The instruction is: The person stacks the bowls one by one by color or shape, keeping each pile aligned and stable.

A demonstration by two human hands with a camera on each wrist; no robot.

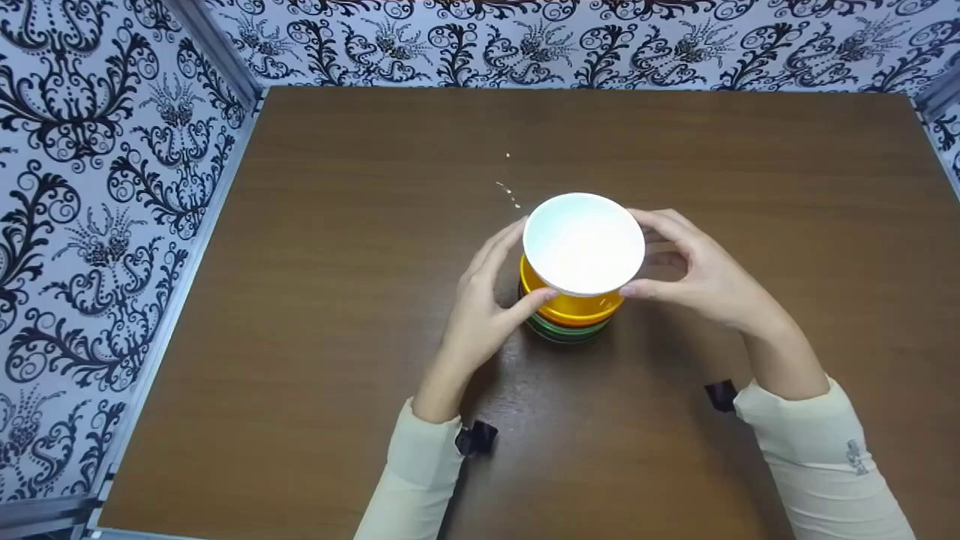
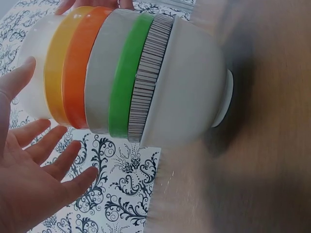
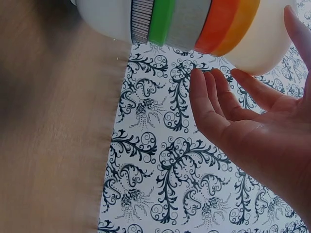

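Note:
Both hands hold the top white bowl (image 1: 583,244) at its sides, the left hand (image 1: 484,307) on one side and the right hand (image 1: 701,274) on the other. Thumbs sit at the near part of its rim, index fingers farther round. Beneath it stands a stack of several bowls, seen sideways in the left wrist view. Right under the held bowl comes a yellow bowl (image 2: 57,73), then an orange bowl (image 2: 80,73), a pale grey bowl (image 2: 106,73), a green bowl (image 2: 127,80), a striped bowl (image 2: 149,80) and a footed white bowl (image 2: 192,85) at the bottom.
The stack stands on a brown wooden table (image 1: 337,300). Small white specks (image 1: 510,193) lie just beyond it. Black-and-white patterned panels (image 1: 97,187) rise along the left and back edges. A dark wrist device (image 1: 477,438) sits at the left cuff.

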